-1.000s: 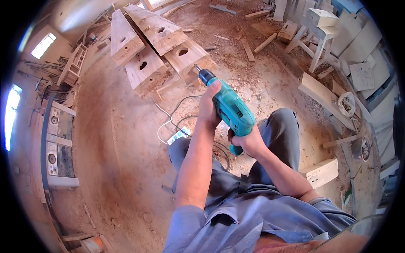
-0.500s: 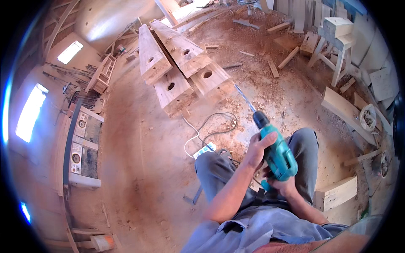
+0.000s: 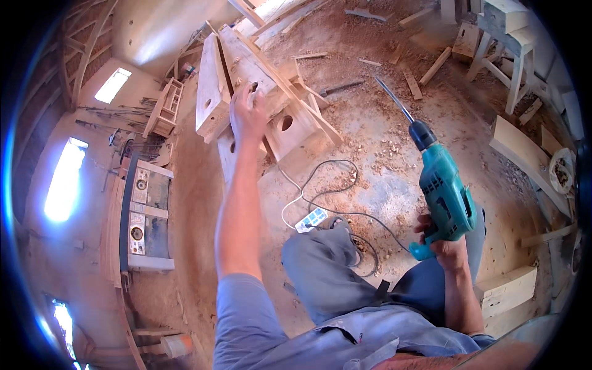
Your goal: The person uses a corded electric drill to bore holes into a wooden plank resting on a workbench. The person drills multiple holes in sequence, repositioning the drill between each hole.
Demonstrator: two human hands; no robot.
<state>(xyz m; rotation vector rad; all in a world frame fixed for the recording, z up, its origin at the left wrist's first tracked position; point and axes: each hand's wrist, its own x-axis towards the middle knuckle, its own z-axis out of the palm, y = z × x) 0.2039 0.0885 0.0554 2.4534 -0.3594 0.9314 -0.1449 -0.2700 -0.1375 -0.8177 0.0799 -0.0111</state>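
Already the wooden birdhouses (image 3: 271,98) on the sawdust floor (image 3: 382,154) carry round entrance holes: one hole (image 3: 286,122) is clear on the front panel that faces up, and another smaller one shows on the panel just under the forearm. So the boring of these fronts looks done, as far as the view shows.

The left hand (image 3: 246,114) reaches out and lies on the top of the birdhouses, fingers spread and bent over the wood; whether it really grasps the piece or only rests on it, I cannot tell. The right hand (image 3: 447,250) is closed around the handle of the teal electric drill (image 3: 441,191), held up well apart from the wood, its long bit (image 3: 394,100) pointing away toward the floor.

The drill's cord (image 3: 327,197) runs to a white power strip (image 3: 310,219) beside the knee. The bit touches nothing now, so any further hole is not yet begun.
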